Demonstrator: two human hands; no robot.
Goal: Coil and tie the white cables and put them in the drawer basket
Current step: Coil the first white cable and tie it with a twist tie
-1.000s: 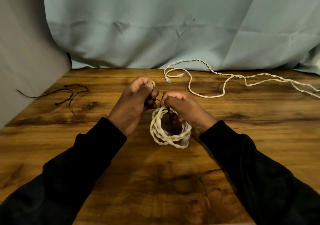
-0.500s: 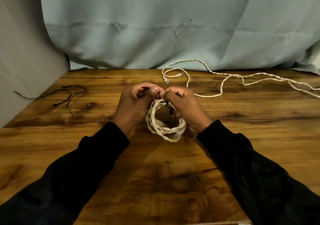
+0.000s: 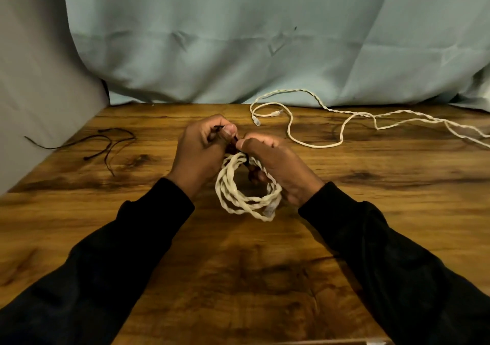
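Coiled white cable [image 3: 245,190]: twisted strands, several loops, held at mid-table over the wooden table [image 3: 238,278]. Left hand [image 3: 201,153]: fingers curled, thumb and forefinger pinching a thin black tie [image 3: 234,141]. Right hand [image 3: 275,167]: fingers curled round the coil's upper edge, apparently pinching the tie's other end; blurred there. Second white cable [image 3: 342,121]: loose, uncoiled, far right. Spare black ties [image 3: 106,143]: far left. Pale cloth backdrop [image 3: 238,39].

All I've got here is a dark-grained wooden surface [image 3: 265,278], with a wrinkly pale blue-green cloth backdrop [image 3: 238,39] behind, dim lighting.
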